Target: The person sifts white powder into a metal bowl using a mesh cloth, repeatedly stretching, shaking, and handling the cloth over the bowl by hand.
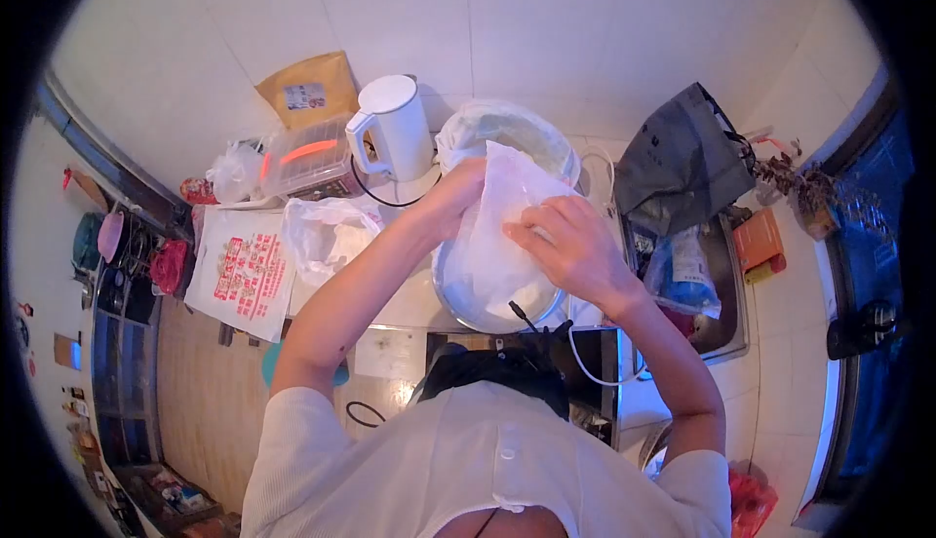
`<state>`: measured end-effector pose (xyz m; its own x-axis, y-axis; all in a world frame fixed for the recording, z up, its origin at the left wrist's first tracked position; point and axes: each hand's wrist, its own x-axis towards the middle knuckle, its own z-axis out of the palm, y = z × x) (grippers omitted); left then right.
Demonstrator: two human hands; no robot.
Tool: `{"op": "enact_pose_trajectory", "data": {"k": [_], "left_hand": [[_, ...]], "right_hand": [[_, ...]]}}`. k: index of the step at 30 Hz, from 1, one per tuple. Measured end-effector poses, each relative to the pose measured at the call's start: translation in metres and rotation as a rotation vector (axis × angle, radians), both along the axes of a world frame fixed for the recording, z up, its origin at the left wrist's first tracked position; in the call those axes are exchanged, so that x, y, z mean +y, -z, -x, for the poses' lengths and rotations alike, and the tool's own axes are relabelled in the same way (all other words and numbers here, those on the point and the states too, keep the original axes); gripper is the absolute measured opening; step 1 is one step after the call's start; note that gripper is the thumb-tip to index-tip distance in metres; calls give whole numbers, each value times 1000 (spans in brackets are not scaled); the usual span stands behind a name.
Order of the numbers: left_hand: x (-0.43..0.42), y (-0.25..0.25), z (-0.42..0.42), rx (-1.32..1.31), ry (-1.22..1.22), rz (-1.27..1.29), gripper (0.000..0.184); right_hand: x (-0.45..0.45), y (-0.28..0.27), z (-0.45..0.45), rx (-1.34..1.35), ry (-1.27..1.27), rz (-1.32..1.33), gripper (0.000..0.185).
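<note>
A thin white sheet (507, 221), either a bag or a cloth, hangs slanted in front of me. My left hand (465, 187) grips its upper left edge, with the fingers mostly hidden behind it. On its right side my right hand (577, 246) is closed, thumb and fingers pinching the sheet. Under both hands is a round metal bowl (478, 322) with something white in it, partly covered by the sheet. Just behind stands a round container (561, 148) lined with white plastic.
A white kettle (393, 124), a clear box (310, 160) and a plastic bag (331, 236) stand to the left. A printed white bag (239, 270) hangs over the counter edge. At right, a dark bag (682, 163) stands by the sink (733, 328). A white cable (590, 367) loops near the front edge.
</note>
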<state>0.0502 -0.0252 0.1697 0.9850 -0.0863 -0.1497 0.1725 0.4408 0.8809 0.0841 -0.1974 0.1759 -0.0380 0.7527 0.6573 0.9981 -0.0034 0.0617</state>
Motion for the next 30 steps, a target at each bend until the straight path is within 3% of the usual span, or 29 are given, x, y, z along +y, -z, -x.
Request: {"op": "enact_pose_trajectory", "data": {"k": [3, 6, 9, 13, 16, 19, 22, 24, 27, 30], "left_hand": [[-4, -4, 3, 40, -1, 291, 32], [-7, -15, 10, 78, 145, 372, 31], [-12, 3, 7, -80, 62, -109, 33], [8, 3, 6, 29, 74, -235, 39], [16, 3, 4, -52, 177, -317, 38], [13, -10, 1, -108, 285, -505, 35], [25, -7, -3, -174, 331, -773, 33], [45, 9, -2, -236, 345, -964, 31], [58, 18, 15, 46, 117, -791, 26], [60, 45, 25, -13, -351, -467, 27]], "right_hand": [[0, 6, 0, 6, 140, 17, 24], [2, 12, 2, 82, 261, 21, 23], [10, 20, 8, 177, 236, 5, 22], [-7, -4, 26, 431, -165, 149, 27], [-14, -41, 1, 364, 393, -109, 34], [5, -23, -34, 851, 360, 305, 33], [12, -15, -42, 1094, 402, 335, 33], [8, -6, -48, 1308, 332, 168, 32], [4, 18, -51, 1499, 238, -7, 32], [14, 39, -40, 1610, 226, -122, 32]]}}
